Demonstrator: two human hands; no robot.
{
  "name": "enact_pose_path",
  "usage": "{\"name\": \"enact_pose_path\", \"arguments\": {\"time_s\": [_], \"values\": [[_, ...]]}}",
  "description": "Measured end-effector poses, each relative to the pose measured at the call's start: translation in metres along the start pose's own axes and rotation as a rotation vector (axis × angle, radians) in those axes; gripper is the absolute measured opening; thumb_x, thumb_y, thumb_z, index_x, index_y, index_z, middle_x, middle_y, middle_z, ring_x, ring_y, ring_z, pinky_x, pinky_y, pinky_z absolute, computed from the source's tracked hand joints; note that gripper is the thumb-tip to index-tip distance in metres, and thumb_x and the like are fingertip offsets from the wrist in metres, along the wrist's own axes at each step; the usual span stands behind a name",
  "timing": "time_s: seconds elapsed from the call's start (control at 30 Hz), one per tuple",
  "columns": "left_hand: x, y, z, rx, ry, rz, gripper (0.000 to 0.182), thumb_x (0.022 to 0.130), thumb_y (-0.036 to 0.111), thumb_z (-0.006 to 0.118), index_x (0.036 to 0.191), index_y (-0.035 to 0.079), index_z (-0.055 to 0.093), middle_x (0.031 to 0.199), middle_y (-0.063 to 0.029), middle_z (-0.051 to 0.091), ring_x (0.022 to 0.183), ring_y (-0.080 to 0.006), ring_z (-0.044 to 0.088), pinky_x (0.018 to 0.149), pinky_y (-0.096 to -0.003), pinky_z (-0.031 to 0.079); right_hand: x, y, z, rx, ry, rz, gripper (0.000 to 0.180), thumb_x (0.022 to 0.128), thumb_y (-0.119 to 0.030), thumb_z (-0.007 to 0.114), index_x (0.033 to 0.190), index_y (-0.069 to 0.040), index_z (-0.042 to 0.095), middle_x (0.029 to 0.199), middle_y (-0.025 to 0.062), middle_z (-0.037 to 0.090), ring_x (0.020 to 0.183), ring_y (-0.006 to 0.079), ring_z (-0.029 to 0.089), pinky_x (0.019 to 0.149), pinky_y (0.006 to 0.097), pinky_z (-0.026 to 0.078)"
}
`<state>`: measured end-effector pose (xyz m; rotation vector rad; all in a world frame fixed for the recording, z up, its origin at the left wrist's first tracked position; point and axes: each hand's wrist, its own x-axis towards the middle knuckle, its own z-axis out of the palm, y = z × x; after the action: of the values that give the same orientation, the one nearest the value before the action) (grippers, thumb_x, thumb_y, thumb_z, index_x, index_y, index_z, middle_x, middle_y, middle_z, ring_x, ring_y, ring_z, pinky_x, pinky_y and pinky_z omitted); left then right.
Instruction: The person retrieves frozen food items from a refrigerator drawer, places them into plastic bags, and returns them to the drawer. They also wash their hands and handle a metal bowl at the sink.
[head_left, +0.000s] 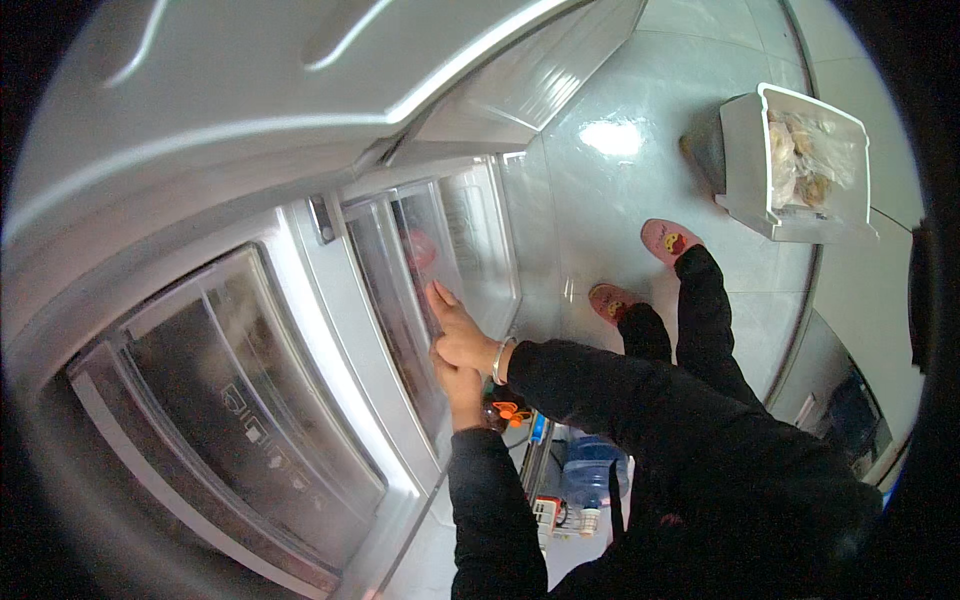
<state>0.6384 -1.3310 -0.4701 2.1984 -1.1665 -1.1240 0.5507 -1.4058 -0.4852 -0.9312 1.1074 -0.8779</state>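
Observation:
My right hand (463, 330), with a silver bracelet at the wrist, is at the clear front of a refrigerator drawer (465, 259). Its fingertips point at the drawer's front, and behind the clear plastic shows something pink (420, 247). My left hand (459, 386) is directly below, overlapping the right at the fingers. Whether either hand grips the drawer or anything else is hidden. Beside this drawer sits another compartment with a clear, frosted front (255, 390) bearing printed symbols.
An open refrigerator door (247, 82) spans the upper left. On the tiled floor (600, 187) a white drawer (742, 150) holds plastic bags (799, 161) of food. My feet wear pink slippers (667, 238). A blue water jug (592, 465) and a bottle with an orange cap (510, 412) are below.

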Motion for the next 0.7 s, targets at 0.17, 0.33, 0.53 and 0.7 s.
{"name": "enact_pose_path", "arguments": {"time_s": [0.17,0.33,0.53,0.7], "values": [[-0.018,0.011,0.026,0.289,-0.173,-0.026,0.069,0.078,0.001,0.057,0.140,-0.009,0.027,0.144,-0.0256,0.029,0.137,-0.0341,0.025,0.113,-0.0401,0.019,0.004,0.013,-0.082,-0.171,-0.449,-0.141,0.049,0.074,-0.005,0.057,0.121,0.004,0.052,0.132,0.0185,0.048,0.122,0.0278,0.044,0.104,0.0336,0.036],[-0.072,0.064,0.115,-0.115,-0.535,-0.104,0.072,0.087,0.019,0.065,0.144,0.001,0.025,0.138,-0.0221,0.039,0.117,-0.0315,0.049,0.099,-0.0357,0.040,-0.105,0.027,-0.208,-0.236,0.166,0.061,0.020,0.077,-0.007,0.057,0.096,-0.001,0.061,0.091,0.0121,0.063,0.081,0.0232,0.062,0.074,0.0337,0.051],[-0.140,0.159,0.236,-0.145,-0.870,-0.204,0.077,0.090,0.037,0.060,0.149,0.014,0.017,0.145,-0.0172,0.032,0.120,-0.0282,0.046,0.085,-0.0425,0.047,-0.249,0.031,-0.417,0.690,1.131,0.419,0.032,0.088,-0.037,0.057,0.105,-0.010,0.056,0.082,0.0002,0.055,0.073,0.0128,0.054,0.063,0.0288,0.048],[-0.150,0.205,0.348,-0.074,-0.695,-0.038,0.075,0.088,0.034,0.062,0.143,-0.001,0.025,0.139,-0.0247,0.037,0.119,-0.0338,0.050,0.099,-0.0391,0.041,-0.287,0.036,-0.546,0.705,1.404,0.379,0.042,0.085,-0.042,0.063,0.113,-0.012,0.053,0.091,0.0036,0.052,0.084,0.0186,0.053,0.067,0.0352,0.048]]}}
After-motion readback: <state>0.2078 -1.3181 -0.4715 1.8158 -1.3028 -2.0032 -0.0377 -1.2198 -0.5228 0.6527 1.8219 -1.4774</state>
